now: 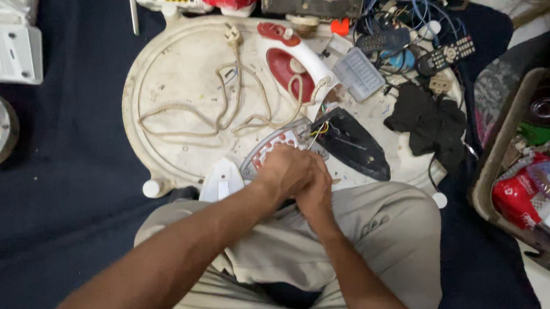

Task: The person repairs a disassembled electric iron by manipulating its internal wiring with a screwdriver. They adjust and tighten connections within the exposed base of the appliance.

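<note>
Two hands meet at the near edge of a round white tray (174, 71) that lies on a dark blue cloth (67, 186). The left hand (289, 171) is curled closed over the rear of a dismantled iron base (273, 147), a pale plate with red parts showing, and hides most of it. The right hand (315, 189) presses against the left one, fingers folded in; whether it grips anything of its own I cannot tell. Just beside the hands, to the right, lies the dark soleplate (354, 144), pointed end toward the person's knee, with yellow and black wires (319, 130) running between it and the base. A white pointed cover piece (221, 179) rests at the tray's rim, left of the hands. Farther back on the tray stands the red and white iron housing (295, 61), its beige fabric cord (221, 107) looping across the tray to a plug (232, 33). Near the housing sit a clear ribbed plastic piece (359, 73), a black rag (429, 121), two remote controls (447, 53) and a tangle of blue cables (406, 6). On the right, a box (489, 167) holds mixed packets. The person's beige trousers (356, 232) fill the foreground.
</note>
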